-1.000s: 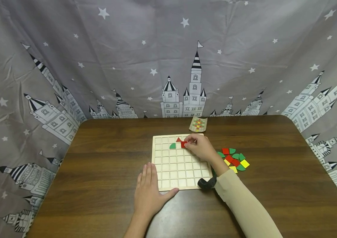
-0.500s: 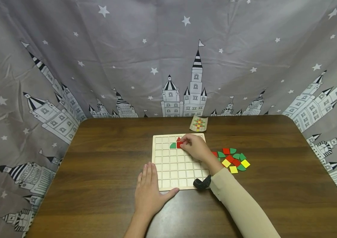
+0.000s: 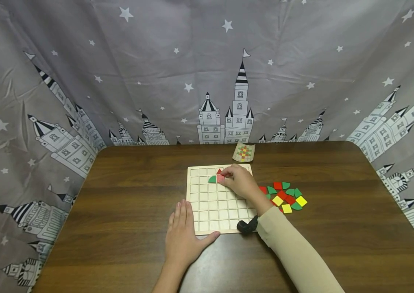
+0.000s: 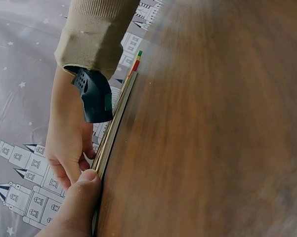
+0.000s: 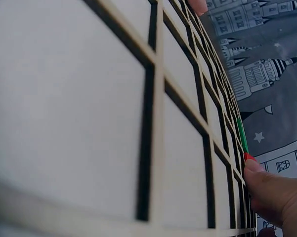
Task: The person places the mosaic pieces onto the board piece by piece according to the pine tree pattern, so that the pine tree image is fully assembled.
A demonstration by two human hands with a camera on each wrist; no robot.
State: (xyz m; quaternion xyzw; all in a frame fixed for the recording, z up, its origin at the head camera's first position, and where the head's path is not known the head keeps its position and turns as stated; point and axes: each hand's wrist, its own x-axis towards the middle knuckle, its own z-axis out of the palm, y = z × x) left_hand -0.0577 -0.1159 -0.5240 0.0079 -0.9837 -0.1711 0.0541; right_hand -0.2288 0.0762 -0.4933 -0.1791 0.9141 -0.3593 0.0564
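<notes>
Touching R hand (image 3: 243,183), red sq. (image 3: 220,179) on board (image 3: 213,206), L hand (image 3: 183,240) at edge.

The dark brown wooden table (image 3: 130,195) looks smooth and glossy at its near side; the pale square gridded board (image 3: 213,205) seems matt wood; the far grey curtain (image 3: 199,53) is wrinkled cloth.
</notes>
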